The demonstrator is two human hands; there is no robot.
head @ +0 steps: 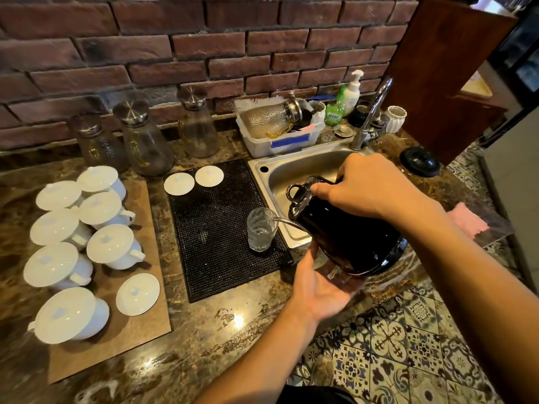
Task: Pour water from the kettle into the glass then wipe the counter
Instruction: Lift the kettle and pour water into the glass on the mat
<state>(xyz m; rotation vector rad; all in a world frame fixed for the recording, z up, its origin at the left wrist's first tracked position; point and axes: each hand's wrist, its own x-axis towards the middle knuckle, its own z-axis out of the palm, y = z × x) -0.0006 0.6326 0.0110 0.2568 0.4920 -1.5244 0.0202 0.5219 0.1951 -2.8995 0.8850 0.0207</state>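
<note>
Counter (204, 330): one kettle (344, 237), one glass (261, 230), two hands (320, 284) (370, 188)

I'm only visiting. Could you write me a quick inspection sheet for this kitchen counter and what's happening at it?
Surface: glossy brown marble counter; a black rubber mat lies beside the sink.
Job's things: black kettle tilted, spout at the rim of the glass, which stands on the mat and seems to hold some water; pink cloth on the counter right of the sink.
Clutter: lidded white cups on a board, three glass carafes, dish bin, soap bottles.
Hands: right hand grips the kettle's handle; left hand supports its base with a flat palm.
Cables: nothing seen.
Surroundings: brick wall, faucet, patterned tile floor.
</note>
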